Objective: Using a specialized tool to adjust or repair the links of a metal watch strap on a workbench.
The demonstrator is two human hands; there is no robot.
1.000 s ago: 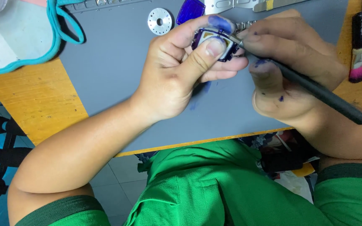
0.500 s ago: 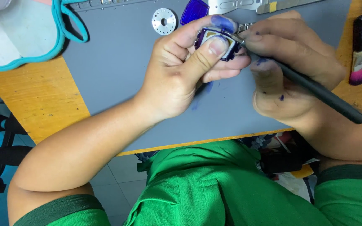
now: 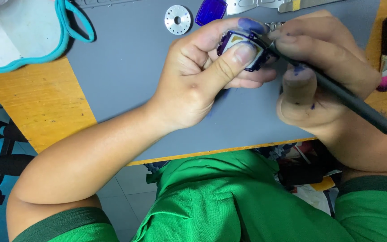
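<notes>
Head view, looking down on a grey mat (image 3: 126,58) over a yellow wooden counter (image 3: 36,103). Left hand (image 3: 202,76) closed in a grip around a small squarish purple-edged piece (image 3: 242,49), thumb pressed across its near face, forefinger curled over the far edge, piece held just above the mat near its far side. Right hand (image 3: 323,67) closed pen-fashion on a thin black brush (image 3: 350,101), tip touching the piece's right edge, handle trailing down and to the right. Blue-purple stains on fingertips of both hands.

Risks, as a judgement: wet colour under the thumb likely to smear or lift; slick fingers apt to let the piece twist or drop onto the mat; brush tip liable to slide off the narrow edge onto the pale inner face.

Piece tilted, pale face turned up toward the camera; long axis hard to tell, roughly left to right.

Nearby: silver disc (image 3: 177,19), blue gem-shaped part (image 3: 211,10), pink-tipped brush (image 3: 385,58).
</notes>
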